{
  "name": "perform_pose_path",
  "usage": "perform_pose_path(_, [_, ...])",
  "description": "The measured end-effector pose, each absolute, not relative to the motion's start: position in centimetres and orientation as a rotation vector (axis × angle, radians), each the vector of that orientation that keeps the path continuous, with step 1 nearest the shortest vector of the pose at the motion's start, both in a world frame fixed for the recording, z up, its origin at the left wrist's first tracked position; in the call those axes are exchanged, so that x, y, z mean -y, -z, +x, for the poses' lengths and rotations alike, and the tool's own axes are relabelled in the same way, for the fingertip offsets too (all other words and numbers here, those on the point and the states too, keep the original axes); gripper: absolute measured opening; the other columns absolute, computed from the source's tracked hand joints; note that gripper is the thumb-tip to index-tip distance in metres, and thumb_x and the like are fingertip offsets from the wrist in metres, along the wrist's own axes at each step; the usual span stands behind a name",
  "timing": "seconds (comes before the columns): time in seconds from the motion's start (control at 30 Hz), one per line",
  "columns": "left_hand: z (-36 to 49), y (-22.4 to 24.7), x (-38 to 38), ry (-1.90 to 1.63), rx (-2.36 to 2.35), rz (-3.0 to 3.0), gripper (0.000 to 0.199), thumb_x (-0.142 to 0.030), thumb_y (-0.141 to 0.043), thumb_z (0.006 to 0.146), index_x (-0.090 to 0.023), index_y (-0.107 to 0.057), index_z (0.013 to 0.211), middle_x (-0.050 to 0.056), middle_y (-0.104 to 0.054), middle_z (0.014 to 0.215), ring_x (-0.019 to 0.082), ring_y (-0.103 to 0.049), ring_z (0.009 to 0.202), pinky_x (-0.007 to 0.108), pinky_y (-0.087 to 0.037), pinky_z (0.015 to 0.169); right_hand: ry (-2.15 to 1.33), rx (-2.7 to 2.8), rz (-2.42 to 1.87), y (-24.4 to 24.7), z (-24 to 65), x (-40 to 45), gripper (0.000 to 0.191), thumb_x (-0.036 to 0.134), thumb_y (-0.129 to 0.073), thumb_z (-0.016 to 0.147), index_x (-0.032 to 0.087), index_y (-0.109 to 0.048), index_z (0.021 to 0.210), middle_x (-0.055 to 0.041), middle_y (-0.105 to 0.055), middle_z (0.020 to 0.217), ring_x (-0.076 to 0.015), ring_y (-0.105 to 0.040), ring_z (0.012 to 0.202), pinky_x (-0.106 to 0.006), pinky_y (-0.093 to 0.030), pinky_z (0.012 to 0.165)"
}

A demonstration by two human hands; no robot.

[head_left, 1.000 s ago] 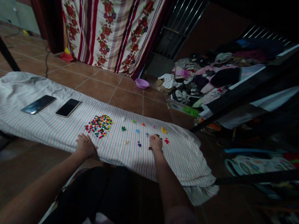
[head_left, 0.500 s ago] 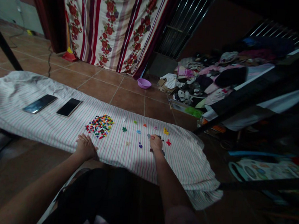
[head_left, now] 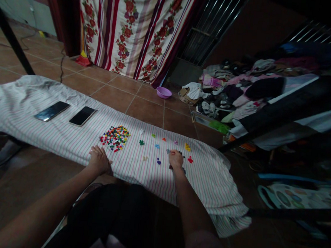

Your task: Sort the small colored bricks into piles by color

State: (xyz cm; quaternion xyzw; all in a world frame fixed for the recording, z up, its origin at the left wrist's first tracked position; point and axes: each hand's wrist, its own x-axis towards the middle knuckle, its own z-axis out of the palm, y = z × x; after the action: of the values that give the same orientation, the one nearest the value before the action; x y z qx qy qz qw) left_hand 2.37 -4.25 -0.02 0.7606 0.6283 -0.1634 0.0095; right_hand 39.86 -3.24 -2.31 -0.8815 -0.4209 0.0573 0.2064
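Note:
A pile of small multicoloured pieces [head_left: 115, 137] lies on the striped cloth [head_left: 132, 171]. My left hand [head_left: 100, 160] rests on the cloth just below that pile, fingers spread. To the right are small single-colour groups, among them dark green pieces [head_left: 142, 142], light blue pieces [head_left: 157, 146], yellow pieces [head_left: 187, 146], red pieces [head_left: 190, 159] and dark blue pieces [head_left: 158, 161]. My right hand [head_left: 176, 159] is closed, fingertips pinched beside the grey pieces [head_left: 168, 151]; what it holds is too small to make out. Black and brown pieces are partly hidden by it.
Two phones [head_left: 52, 111] [head_left: 83, 116] lie on the left part of the cloth. Beyond it, a purple basin [head_left: 164, 92] stands on the tiled floor, near a hanging curtain [head_left: 130, 28] and a heap of clothes [head_left: 232, 87]. Dark metal bars [head_left: 12, 33] slant at both sides.
The whole view has shifted, so the cloth and its objects appear slightly further right. My right hand stays closed near the grey pieces, and my left hand stays by the mixed pile.

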Motion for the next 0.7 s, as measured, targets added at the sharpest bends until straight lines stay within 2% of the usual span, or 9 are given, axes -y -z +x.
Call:
perform_pose_path(0.3, [2.7, -0.7, 4.5, 0.563, -1.969, 2.32, 0.074, -0.042, -0.038, 0.094, 0.014, -0.03, 0.143, 0.042, -0.027, 0.147, 0.053, -0.031, 0.138, 0.055, -0.033, 0.102, -0.05, 1.339, -2.284, 0.7, 36.1, 3.0, 0.035, 0.017, -0.044, 0.084, 0.015, -0.073, 0.104, -0.0098, -0.072, 0.099, -0.0198, -0.063, 0.094, -0.028, -0.045, 0.086])
perform_pose_path(0.57, [2.6, -0.9, 4.4, 0.586, -1.969, 2.324, 0.076, -0.046, -0.036, 0.095, 0.011, -0.03, 0.145, 0.041, -0.027, 0.148, 0.053, -0.031, 0.138, 0.055, -0.034, 0.101, -0.312, 1.636, -1.86, 1.2, 26.0, 2.2, 0.027, 0.018, -0.048, 0.084, 0.019, -0.073, 0.094, -0.0059, -0.07, 0.093, -0.0175, -0.063, 0.087, -0.027, -0.047, 0.083])
perform_pose_path(0.7, [2.5, -0.8, 4.1, 0.53, -1.949, 2.289, 0.076, -0.046, -0.04, 0.093, 0.009, -0.033, 0.145, 0.039, -0.03, 0.148, 0.054, -0.031, 0.138, 0.059, -0.035, 0.1, -0.424, 1.739, -1.779, 1.7, 21.3, 1.8, 0.022, 0.019, -0.053, 0.085, 0.021, -0.074, 0.093, -0.0044, -0.069, 0.092, -0.0166, -0.063, 0.085, -0.026, -0.047, 0.081])
